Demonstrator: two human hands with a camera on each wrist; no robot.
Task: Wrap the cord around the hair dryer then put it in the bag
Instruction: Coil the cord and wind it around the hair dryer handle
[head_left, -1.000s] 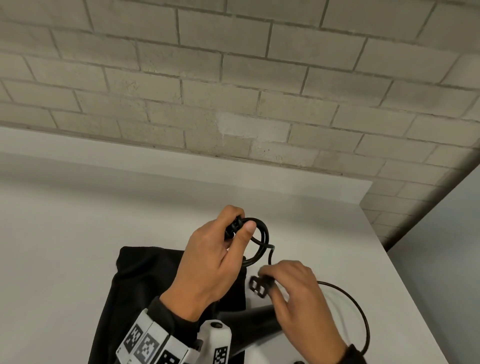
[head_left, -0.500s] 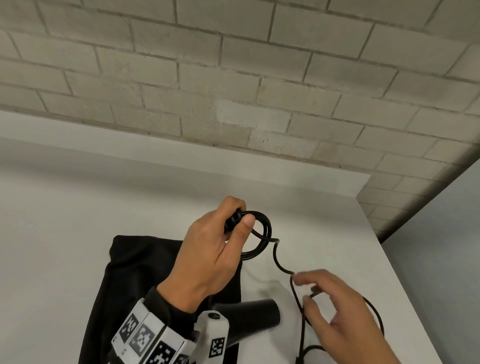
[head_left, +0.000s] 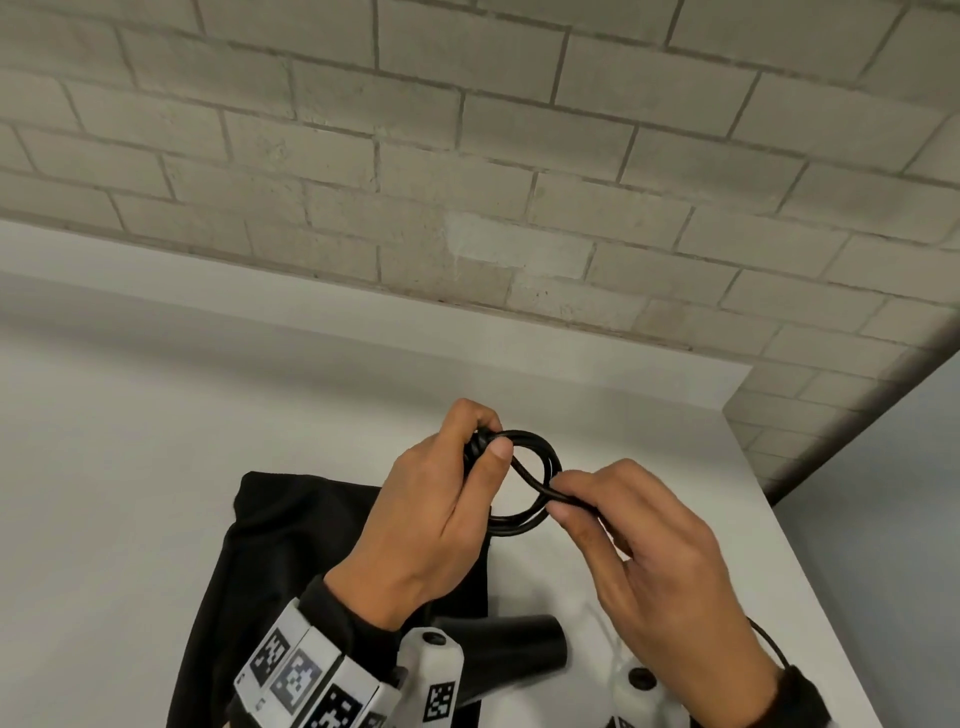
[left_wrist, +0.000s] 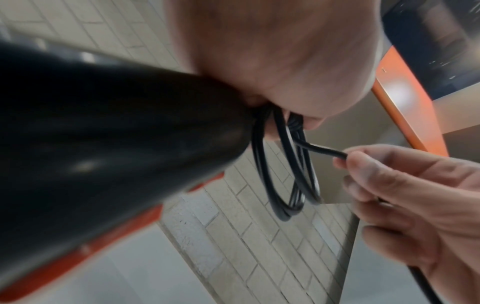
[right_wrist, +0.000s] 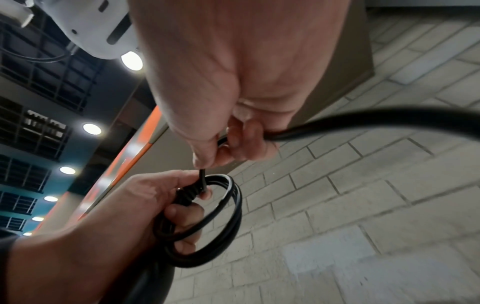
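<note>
My left hand grips the handle of the black hair dryer and pins small loops of black cord at the handle's end with its thumb. The dryer's nozzle points down and right under my wrist. My right hand pinches the cord between thumb and forefinger right beside the loops. In the left wrist view the dryer body fills the left, with the cord loops hanging and my right hand pinching a strand. The right wrist view shows the coil in my left hand.
A black cloth bag lies flat on the white table under my left forearm. The loose rest of the cord trails behind my right wrist. A brick wall stands behind the table; the table's right edge is close.
My right hand, which reached low to the right for the loose cord, has risen with a strand and now pinches it against the loops. My left hand has kept its hold.
</note>
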